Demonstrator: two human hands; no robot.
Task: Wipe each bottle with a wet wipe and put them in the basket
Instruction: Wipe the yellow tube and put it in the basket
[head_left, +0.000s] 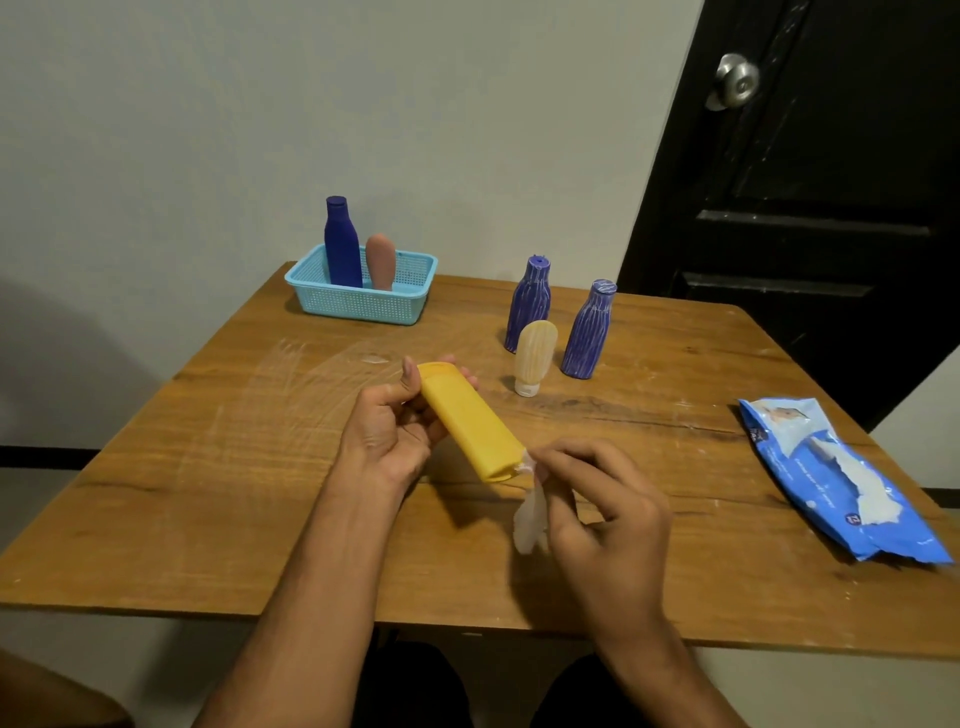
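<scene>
Two bottles already stood in the light blue basket (358, 299), well beyond the left hand (387, 431) near the table's far edge: a dark blue bottle (342, 244) and a pinkish-brown tube (381, 261); that hand was clamped round the upper end of the yellow bottle (470, 421), thumb on top, holding it tilted above the wooden table (208, 467); the right hand (602, 499) pinched a crumpled wet wipe (530, 514) against the bottle's lower end; to wipe well, I judged, the bottle should be turned in the left grip while the wipe travels its full length; beyond the right hand stood two striped blue bottles (529, 304) (589, 332) and a cream tube (535, 356), apparently still unwiped; the wipes packet (836, 478) lay far right, close to the edge; the path from the hands to the basket looked open.
</scene>
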